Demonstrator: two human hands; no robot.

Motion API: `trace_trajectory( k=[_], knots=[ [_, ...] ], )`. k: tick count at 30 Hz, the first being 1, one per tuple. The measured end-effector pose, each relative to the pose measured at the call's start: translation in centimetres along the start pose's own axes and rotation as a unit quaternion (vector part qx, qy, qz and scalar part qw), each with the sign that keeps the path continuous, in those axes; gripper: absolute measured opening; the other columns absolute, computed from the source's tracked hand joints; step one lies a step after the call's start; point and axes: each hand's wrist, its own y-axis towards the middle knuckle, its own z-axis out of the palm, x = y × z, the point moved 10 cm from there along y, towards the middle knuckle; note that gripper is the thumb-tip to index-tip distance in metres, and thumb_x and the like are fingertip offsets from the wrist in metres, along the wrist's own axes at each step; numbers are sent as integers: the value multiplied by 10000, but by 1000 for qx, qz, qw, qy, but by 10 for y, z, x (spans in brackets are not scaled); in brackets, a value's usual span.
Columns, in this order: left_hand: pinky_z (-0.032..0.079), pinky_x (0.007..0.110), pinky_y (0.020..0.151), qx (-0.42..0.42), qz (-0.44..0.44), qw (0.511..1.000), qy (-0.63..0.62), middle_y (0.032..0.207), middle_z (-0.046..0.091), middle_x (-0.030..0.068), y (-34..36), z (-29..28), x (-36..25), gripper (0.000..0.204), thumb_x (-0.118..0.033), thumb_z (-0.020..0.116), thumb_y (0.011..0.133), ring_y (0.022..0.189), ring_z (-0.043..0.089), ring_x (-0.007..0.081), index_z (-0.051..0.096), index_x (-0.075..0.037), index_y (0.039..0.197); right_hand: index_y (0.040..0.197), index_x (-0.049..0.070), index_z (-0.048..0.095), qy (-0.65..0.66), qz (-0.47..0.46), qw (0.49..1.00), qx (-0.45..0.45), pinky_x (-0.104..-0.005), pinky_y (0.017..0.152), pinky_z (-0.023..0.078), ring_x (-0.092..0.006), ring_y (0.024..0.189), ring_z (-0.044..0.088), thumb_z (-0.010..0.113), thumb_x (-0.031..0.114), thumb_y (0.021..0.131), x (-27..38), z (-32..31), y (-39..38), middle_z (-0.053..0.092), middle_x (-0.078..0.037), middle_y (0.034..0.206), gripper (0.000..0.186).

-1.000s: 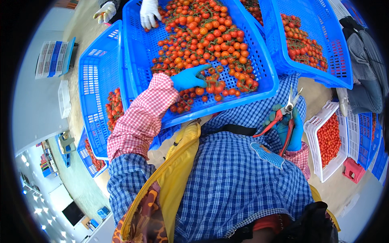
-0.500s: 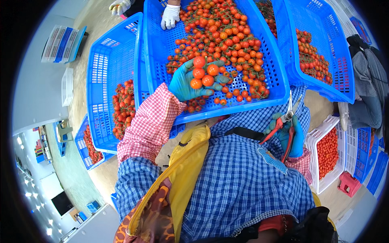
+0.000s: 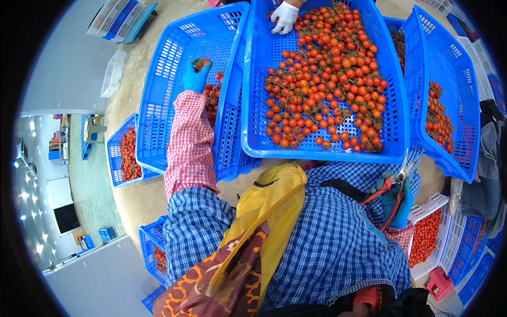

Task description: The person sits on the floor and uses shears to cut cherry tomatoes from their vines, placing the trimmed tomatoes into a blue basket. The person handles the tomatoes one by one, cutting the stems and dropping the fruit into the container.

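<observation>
My left hand (image 3: 196,78), in a blue glove, is over the left blue crate (image 3: 174,50), fingers curled round tomatoes (image 3: 202,64); red tomato clusters lie below and beside it, partly hidden by my forearm. The large middle blue crate (image 3: 253,142) holds many vine cherry tomatoes (image 3: 332,68). My right hand (image 3: 397,198), blue-gloved, grips red-handled pruning shears (image 3: 402,177) by my lap, below that crate's front right corner, blades pointing upward.
A person's white-gloved hand (image 3: 285,17) reaches into the middle crate. A right blue crate (image 3: 457,58) and further crates (image 3: 124,174) hold tomatoes. A white crate (image 3: 414,269) of tomatoes, a pink stool (image 3: 439,283) and another person's dark clothing (image 3: 488,174) are at the right.
My left hand has moved with tomatoes from the middle crate leftward and up into the left crate. The view has shifted, so the crates appear farther right. My right hand still holds the shears.
</observation>
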Motion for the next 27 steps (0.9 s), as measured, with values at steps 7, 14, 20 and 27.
trace_trajectory(
  k=[7,14,20,27],
  knots=[
    [415,450,939,211,-94,922,310,1233,505,249,25,77,66,549,-305,608,800,1117,513,384,471,-79,1281,1107,-64,506,49,-22,992,-111,-460,804,480,-297,870,588,331,437,944,5,-36,-12,588,-192,945,556],
    [491,332,732,300,366,871,-134,988,569,97,-117,206,-287,438,-17,627,746,891,561,194,556,-99,1170,1090,-69,514,8,-17,996,-87,-454,799,472,-303,816,579,307,452,947,14,-36,-8,591,-178,877,579],
    [430,408,825,407,710,575,-6,1094,575,58,-353,316,-341,539,-149,707,619,1085,494,275,568,-162,1140,1086,-67,523,7,-43,991,-125,-438,776,488,-299,800,599,317,462,938,18,-39,-23,598,-169,877,586],
    [419,354,920,657,238,707,-109,1084,591,73,-269,305,-254,420,-116,517,786,1097,528,204,527,-120,1205,1093,-55,500,29,-45,990,-134,-451,805,474,-301,806,592,298,461,942,19,-70,-27,585,-157,859,574]
  ],
)
